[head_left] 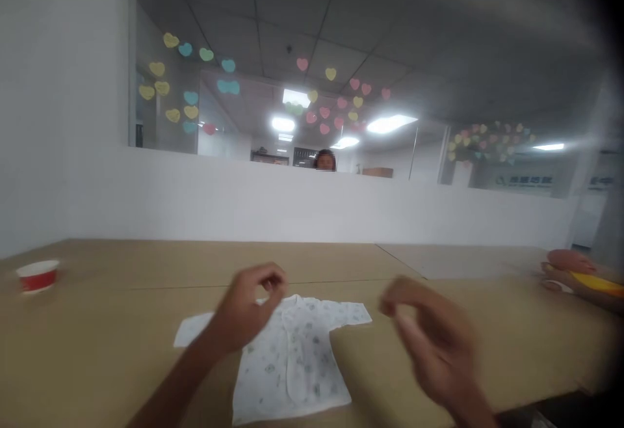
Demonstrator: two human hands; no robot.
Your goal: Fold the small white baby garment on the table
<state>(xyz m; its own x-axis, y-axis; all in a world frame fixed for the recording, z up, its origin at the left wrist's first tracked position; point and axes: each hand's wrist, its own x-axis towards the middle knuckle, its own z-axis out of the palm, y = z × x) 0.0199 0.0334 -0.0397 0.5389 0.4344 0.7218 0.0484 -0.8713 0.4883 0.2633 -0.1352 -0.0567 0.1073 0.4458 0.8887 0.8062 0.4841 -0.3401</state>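
Note:
A small white baby shirt with a faint print of little figures lies spread on the table, its front facing up and its sleeves out to both sides. My left hand is over the shirt's left shoulder and hides part of that sleeve. Its fingers are curled, with the thumb brought close to the index finger, and nothing shows in the pinch. To the right of the shirt, apart from it, my right hand is raised above the table. Motion blurs it somewhat; thumb and fingers are bent together with nothing visible in them.
The brown tabletop meets a low white wall at the back, under glass with heart stickers. At the far left stands a red and white paper bowl. A blurred reddish and yellow object sits at the right edge. A person is behind the glass.

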